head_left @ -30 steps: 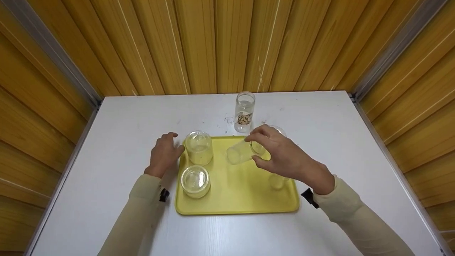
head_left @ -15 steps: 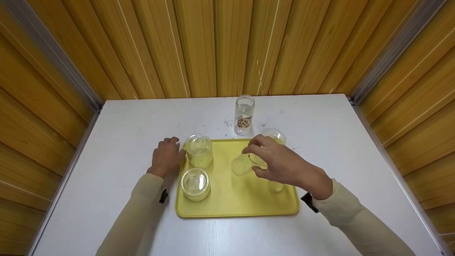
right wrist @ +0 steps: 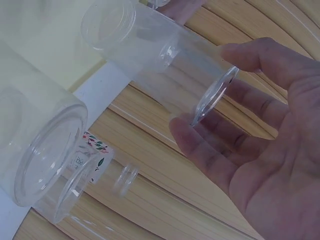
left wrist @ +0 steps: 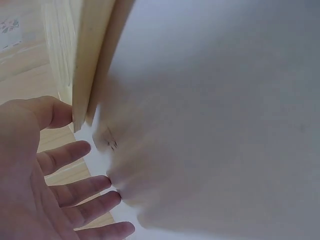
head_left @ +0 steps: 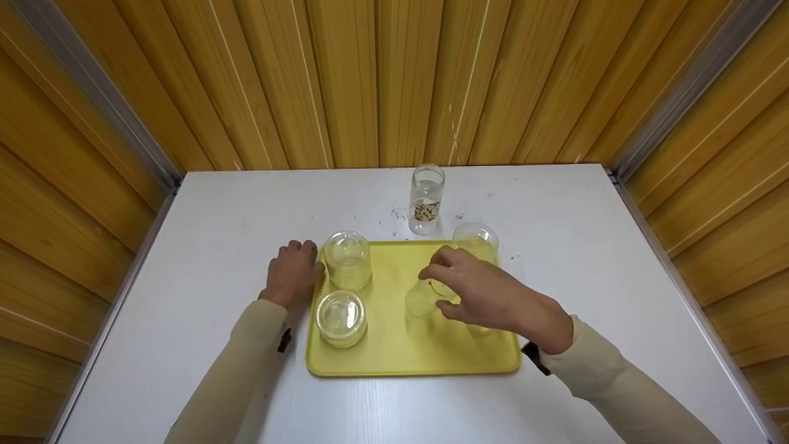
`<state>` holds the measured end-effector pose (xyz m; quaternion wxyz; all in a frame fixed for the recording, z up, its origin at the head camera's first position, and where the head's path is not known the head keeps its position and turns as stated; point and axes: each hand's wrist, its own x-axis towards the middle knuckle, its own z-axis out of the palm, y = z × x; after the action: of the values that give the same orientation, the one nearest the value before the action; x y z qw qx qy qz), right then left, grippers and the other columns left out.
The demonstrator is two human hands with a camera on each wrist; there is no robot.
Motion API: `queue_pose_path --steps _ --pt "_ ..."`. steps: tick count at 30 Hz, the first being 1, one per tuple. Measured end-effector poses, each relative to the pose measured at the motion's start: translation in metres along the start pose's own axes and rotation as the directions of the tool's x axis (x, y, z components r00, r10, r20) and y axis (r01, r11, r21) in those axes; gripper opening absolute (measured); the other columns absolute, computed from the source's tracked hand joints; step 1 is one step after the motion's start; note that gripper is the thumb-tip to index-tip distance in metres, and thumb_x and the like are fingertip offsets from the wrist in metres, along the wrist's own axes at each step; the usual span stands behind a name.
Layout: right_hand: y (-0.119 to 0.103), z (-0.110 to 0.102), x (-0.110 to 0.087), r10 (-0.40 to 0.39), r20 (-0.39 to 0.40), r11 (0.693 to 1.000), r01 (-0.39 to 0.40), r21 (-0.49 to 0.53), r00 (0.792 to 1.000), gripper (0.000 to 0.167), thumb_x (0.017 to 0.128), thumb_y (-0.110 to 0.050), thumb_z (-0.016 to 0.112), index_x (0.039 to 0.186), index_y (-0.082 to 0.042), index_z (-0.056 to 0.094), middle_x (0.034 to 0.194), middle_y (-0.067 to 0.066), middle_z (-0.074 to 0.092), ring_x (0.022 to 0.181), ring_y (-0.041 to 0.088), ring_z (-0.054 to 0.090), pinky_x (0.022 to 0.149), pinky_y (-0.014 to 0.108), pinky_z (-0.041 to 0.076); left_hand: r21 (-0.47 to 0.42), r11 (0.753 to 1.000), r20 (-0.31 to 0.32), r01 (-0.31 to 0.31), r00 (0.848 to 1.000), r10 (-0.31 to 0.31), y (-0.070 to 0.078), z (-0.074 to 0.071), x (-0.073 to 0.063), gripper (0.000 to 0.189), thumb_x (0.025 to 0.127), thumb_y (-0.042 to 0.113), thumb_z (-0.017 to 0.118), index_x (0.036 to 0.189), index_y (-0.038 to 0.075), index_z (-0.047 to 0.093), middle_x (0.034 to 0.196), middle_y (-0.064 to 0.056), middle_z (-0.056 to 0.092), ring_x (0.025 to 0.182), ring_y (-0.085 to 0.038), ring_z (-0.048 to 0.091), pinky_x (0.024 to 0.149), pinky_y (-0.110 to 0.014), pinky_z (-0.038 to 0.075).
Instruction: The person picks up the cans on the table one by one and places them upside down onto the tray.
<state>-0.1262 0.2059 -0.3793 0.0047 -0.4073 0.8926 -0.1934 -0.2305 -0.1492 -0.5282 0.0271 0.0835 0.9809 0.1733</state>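
Observation:
In the head view my right hand [head_left: 487,296] pinches a clear glass jar [head_left: 421,300] over the right half of a yellow tray [head_left: 394,364]. Its thumb and fingertips grip the jar's rounded base end; the narrower neck end points toward the tray in the right wrist view [right wrist: 165,60]. I cannot tell whether the neck touches the tray. At the tray's left edge rests my left hand [head_left: 291,271], thumb against the rim [left wrist: 90,60] and the other fingers spread on the table side. Two clear jars, one taller [head_left: 348,262] and one shorter [head_left: 341,319], stand on the tray's left side.
Behind the tray stands a tall clear bottle [head_left: 425,200] with a patterned label. A wide clear jar [head_left: 476,239] is at the tray's back right corner. Part of another clear vessel [head_left: 479,329] shows below my right hand. Wood-patterned walls [head_left: 394,80] enclose the white table [head_left: 246,203].
My right hand has lowered the jar toward the tray and nearer to me, turning it from a slant to more upright. My left hand has stayed by the tray's left edge.

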Motion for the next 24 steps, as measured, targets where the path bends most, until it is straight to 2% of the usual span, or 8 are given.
queue_pose_path --steps 12,18,24 --pt "-0.004 0.011 -0.001 -0.017 0.017 0.998 0.018 -0.060 1.000 0.037 0.088 -0.005 0.078 0.124 -0.005 0.069 0.112 0.011 0.061 0.095 0.028 0.061 0.074 0.039 0.056 0.043 0.999 -0.002 -0.017 1.000 0.017 0.001 0.004 0.001 0.041 0.101 0.026 0.054 0.131 -0.001 0.062 0.118 -0.026 0.059 0.105 -0.044 0.058 0.080 -0.060 0.054" --pt "-0.006 0.016 -0.002 0.000 0.049 0.997 0.003 -0.073 0.999 0.037 0.089 -0.006 0.079 0.125 -0.006 0.069 0.114 0.011 0.061 0.097 0.029 0.060 0.073 0.037 0.056 0.077 0.996 -0.008 -0.043 0.999 0.044 -0.002 0.005 0.000 0.043 0.105 0.027 0.050 0.138 0.002 0.060 0.121 -0.027 0.057 0.107 -0.044 0.057 0.080 -0.060 0.054" --pt "-0.009 0.021 -0.003 0.047 0.091 0.996 -0.040 -0.075 0.995 0.037 0.091 -0.008 0.079 0.126 -0.007 0.069 0.117 0.011 0.061 0.101 0.028 0.061 0.071 0.035 0.057 0.110 0.993 0.030 -0.053 0.998 0.050 -0.005 0.007 -0.006 0.043 0.110 0.032 0.046 0.143 0.005 0.056 0.126 -0.026 0.055 0.111 -0.044 0.054 0.082 -0.061 0.054"
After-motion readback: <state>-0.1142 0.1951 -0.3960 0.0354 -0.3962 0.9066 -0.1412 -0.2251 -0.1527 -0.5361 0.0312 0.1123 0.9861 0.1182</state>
